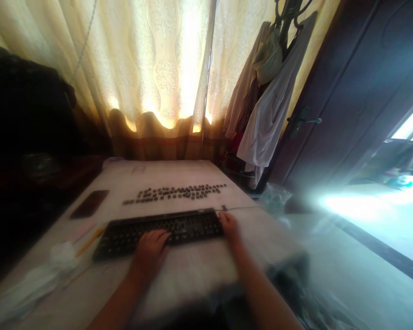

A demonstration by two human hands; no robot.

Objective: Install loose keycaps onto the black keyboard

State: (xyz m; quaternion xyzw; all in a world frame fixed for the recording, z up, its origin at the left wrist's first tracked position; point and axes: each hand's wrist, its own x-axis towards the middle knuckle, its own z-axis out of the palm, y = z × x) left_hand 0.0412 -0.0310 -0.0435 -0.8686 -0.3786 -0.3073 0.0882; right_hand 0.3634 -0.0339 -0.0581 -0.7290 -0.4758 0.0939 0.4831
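Observation:
A black computer keyboard [192, 225] lies slightly turned on the pale table, its cable leading off to the right. My left hand [153, 243] rests over its front edge near the middle, fingers stretched across the keys. At the right end, my right hand [229, 224] has its fingers curled against the keyboard's side; motion blur softens their tips. Behind the keyboard, small dark loose keycaps [179, 192] are laid out in rows. A little dark piece [223, 208] lies just beyond my right hand.
A dark phone [90, 204] lies at the left. Nearer are an orange stick-like tool [90, 241] and crumpled white tissue or plastic [60, 259]. The table [199, 284] ends at the right, above a tiled floor. Behind are curtains [158, 68], hanging clothes [265, 123] and a door [330, 82].

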